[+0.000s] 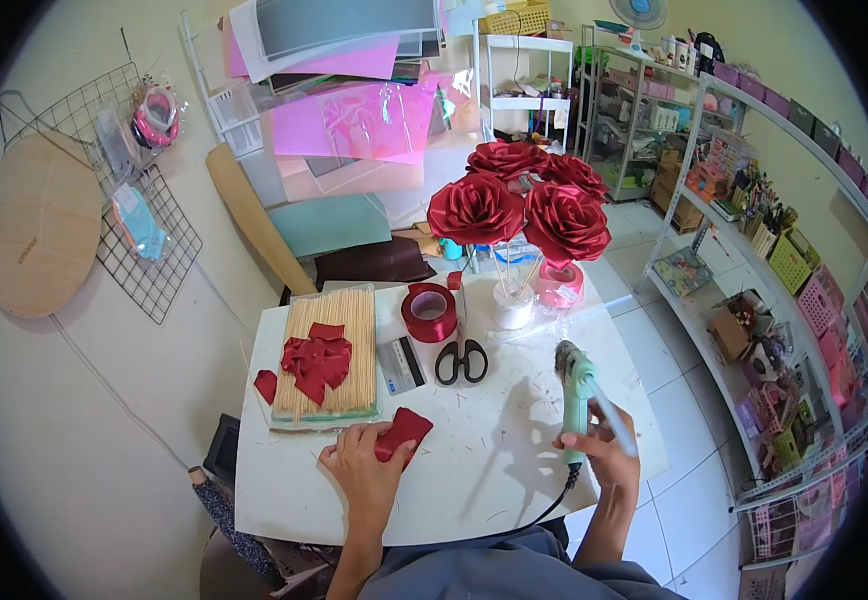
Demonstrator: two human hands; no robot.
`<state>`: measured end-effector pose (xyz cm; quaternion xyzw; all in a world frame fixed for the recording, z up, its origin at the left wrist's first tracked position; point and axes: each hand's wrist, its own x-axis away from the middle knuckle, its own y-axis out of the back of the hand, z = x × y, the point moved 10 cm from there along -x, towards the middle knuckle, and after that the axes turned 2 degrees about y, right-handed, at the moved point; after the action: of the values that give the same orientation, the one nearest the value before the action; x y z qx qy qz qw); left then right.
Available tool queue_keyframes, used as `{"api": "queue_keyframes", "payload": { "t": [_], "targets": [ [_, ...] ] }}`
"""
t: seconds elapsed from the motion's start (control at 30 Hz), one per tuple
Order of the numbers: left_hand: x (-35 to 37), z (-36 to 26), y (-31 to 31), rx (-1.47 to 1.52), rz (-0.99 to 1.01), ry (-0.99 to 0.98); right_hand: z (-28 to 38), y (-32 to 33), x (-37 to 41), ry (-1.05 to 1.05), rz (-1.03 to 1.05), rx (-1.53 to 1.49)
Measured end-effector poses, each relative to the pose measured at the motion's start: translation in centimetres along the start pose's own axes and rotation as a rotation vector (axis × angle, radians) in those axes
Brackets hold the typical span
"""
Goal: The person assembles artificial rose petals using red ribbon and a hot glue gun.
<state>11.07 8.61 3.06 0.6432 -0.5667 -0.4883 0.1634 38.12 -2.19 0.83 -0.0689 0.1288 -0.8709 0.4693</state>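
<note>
My left hand (362, 468) pinches a red satin ribbon piece (406, 432) close to the tabletop, near the table's front. Raised at the right, my right hand (609, 456) is wrapped around the handle of a mint-green hot glue gun (575, 400), nozzle pointing up and away. A pale glue stick (616, 418) sticks out of its back end, and a black cord runs down from the handle. Cut red ribbon pieces (318, 362) lie on a pack of bamboo skewers (356, 325). Black-handled scissors (461, 362) and a plastic card (401, 366) lie between the hands.
A red ribbon roll (428, 314) sits on the white table (474, 470). Several red ribbon roses (476, 210) on sticks stand in a white container (513, 304) at the back right. Crowded shelves (744, 270) line the right side. A wire grid (154, 240) hangs at left.
</note>
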Motion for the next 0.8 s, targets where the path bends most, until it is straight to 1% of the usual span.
{"api": "queue_keyframes", "payload": {
  "t": [0.03, 0.07, 0.13, 0.17, 0.23, 0.3, 0.33, 0.4, 0.43, 0.5, 0.53, 0.6, 0.63, 0.67, 0.7, 0.73, 0.77, 0.8],
  "targets": [
    [0.0, 0.1, -0.1, 0.006, -0.002, -0.003, 0.0, -0.8, 0.0, -0.012, 0.039, -0.12],
    [0.1, 0.4, -0.4, 0.006, 0.014, -0.006, 0.4, -1.4, 0.1, -0.003, 0.071, -0.167],
    [0.0, 0.2, -0.6, 0.01, 0.029, -0.007, -0.3, -1.7, 0.3, -0.03, 0.057, -0.263],
    [0.0, -0.3, -0.2, 0.01, 0.025, -0.023, -1.1, -2.2, 0.4, -0.111, 0.118, -0.254],
    [-0.2, -0.4, -0.1, 0.008, 0.015, -0.03, -1.5, -3.3, 0.7, -0.172, 0.154, -0.402],
    [-0.4, 1.5, -1.3, 0.409, 0.105, 0.113, -2.2, -4.8, 1.1, -0.218, 0.206, -0.595],
    [-0.5, 1.6, -1.2, 0.406, 0.097, 0.121, -2.2, -5.8, 1.3, -0.241, 0.244, -0.694],
    [-1.0, 1.8, -1.1, 0.716, 0.086, 0.179, -2.1, -6.8, 1.5, -0.242, 0.224, -0.741],
    [-1.3, 1.4, -0.8, 0.716, 0.077, 0.187, -1.9, -7.4, 1.8, -0.259, 0.242, -0.722],
    [-1.6, 0.4, -0.9, 1.071, 0.13, 0.323, -1.3, -8.5, 2.2, -0.245, 0.353, -0.601],
    [-2.0, -0.6, -0.2, 1.076, 0.12, 0.331, -1.2, -8.7, 2.3, -0.248, 0.406, -0.567],
    [-2.9, -2.2, 1.5, 1.174, 0.028, 0.297, -0.2, -8.3, 2.1, -0.126, 0.356, -0.329],
    [-2.9, -2.2, 1.3, 1.178, 0.02, 0.304, 0.0, -8.0, 2.1, -0.105, 0.326, -0.232],
    [-3.0, -2.7, 1.6, 1.161, 0.004, 0.225, -0.8, -7.7, 2.5, -0.173, 0.36, -0.145],
    [-3.0, -3.3, 1.8, 1.142, -0.011, 0.147, -1.2, -7.4, 2.8, -0.238, 0.348, -0.095],
    [-2.9, -3.1, 1.5, 1.147, -0.016, 0.153, -1.6, -7.0, 3.1, -0.302, 0.334, -0.045],
    [-2.9, -3.7, 2.1, 0.95, -0.029, 0.041, -2.0, -7.0, 2.9, -0.247, 0.385, -0.055],
    [-2.8, -4.5, 2.4, 0.749, -0.04, -0.067, -2.2, -7.1, 2.8, -0.279, 0.38, -0.058]
  ]
}}
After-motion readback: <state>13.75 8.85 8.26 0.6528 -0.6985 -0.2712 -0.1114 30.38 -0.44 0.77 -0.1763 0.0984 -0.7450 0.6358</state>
